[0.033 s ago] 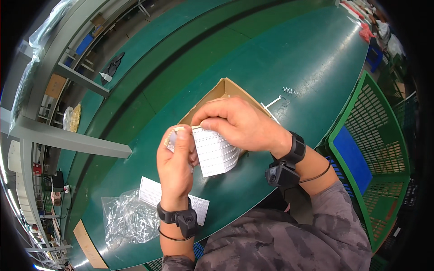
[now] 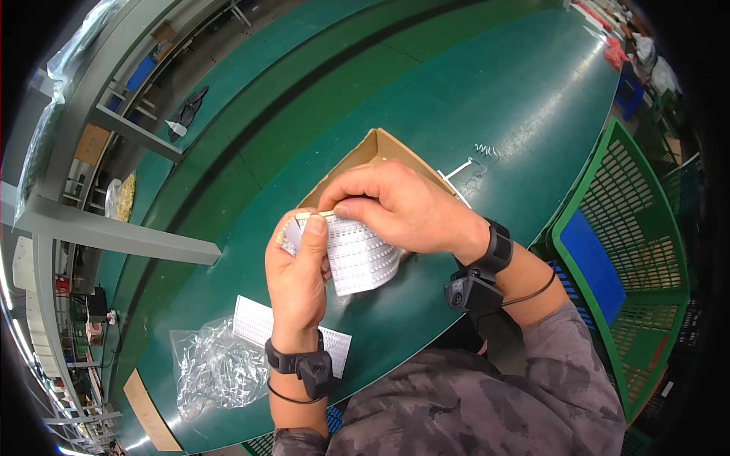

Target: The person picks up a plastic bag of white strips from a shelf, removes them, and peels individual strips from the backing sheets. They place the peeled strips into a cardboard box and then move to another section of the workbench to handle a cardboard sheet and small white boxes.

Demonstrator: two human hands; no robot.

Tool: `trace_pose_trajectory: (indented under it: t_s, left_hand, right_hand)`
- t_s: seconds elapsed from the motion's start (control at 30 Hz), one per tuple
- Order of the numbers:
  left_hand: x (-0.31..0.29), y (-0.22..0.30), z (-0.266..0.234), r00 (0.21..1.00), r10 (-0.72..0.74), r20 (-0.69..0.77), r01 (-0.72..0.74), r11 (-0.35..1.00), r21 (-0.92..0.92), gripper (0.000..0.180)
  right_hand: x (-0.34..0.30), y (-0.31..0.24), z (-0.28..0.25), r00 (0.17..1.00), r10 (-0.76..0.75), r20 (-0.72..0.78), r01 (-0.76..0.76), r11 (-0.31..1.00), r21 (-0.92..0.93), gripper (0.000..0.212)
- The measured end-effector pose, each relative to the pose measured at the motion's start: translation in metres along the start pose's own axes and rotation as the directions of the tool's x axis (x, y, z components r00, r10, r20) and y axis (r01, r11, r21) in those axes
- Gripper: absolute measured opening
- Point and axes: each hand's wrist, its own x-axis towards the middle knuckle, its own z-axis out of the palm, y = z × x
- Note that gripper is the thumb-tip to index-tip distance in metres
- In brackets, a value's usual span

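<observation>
My left hand [image 2: 300, 266] is closed, its thumb pressed on a small cream-coloured piece [image 2: 306, 216] at the fingertips. A pale, rough-edged bit sticks out beside that thumb; its kind is unclear. My right hand [image 2: 399, 201] pinches the upper edge of a white sheet [image 2: 357, 254] marked with rows of small dashes. The sheet hangs curved below the right fingers, and its left edge meets my left thumb. Behind the hands stands an open cardboard box [image 2: 357, 156], its contents mostly hidden by my right hand.
Another printed white sheet [image 2: 253, 319] lies partly under my left wrist, beside a crumpled clear plastic bag [image 2: 217, 372]. A flat cardboard piece [image 2: 152, 410] is at the near left. A white T-shaped piece [image 2: 458, 169] rests right of the box. A green crate [image 2: 620, 266] stands at the right.
My right hand and the white sheet have shifted slightly left, closing the gap to the left thumb. The cream-coloured piece shows more between the fingertips.
</observation>
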Motion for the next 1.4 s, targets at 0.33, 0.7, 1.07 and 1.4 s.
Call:
trace_pose_trajectory:
  t_s: [0.33, 0.7, 1.07, 1.4]
  left_hand:
    - [-0.029, 0.003, 0.007, 0.702, 0.707, 0.085, -0.616, 0.544, 0.569, 0.018]
    - [0.014, -0.009, -0.009, 0.993, -0.043, -0.109, 0.043, 0.999, 0.002, 0.02]
    - [0.001, -0.026, -0.001, 0.558, 0.762, 0.329, -0.66, 0.167, 0.732, 0.014]
    - [-0.012, 0.003, 0.003, 0.672, 0.699, -0.245, -0.583, 0.703, 0.407, 0.02]
  right_hand:
    - [-0.006, 0.006, -0.005, 0.991, 0.13, 0.006, -0.13, 0.99, -0.047, 0.018]
    - [-0.004, 0.005, -0.001, 0.996, 0.062, -0.065, -0.069, 0.992, -0.103, 0.018]
    - [-0.002, 0.008, -0.004, 0.977, 0.16, 0.139, -0.179, 0.975, 0.133, 0.014]
    - [0.01, 0.021, -0.016, 0.969, 0.241, -0.044, -0.243, 0.969, -0.047, 0.022]
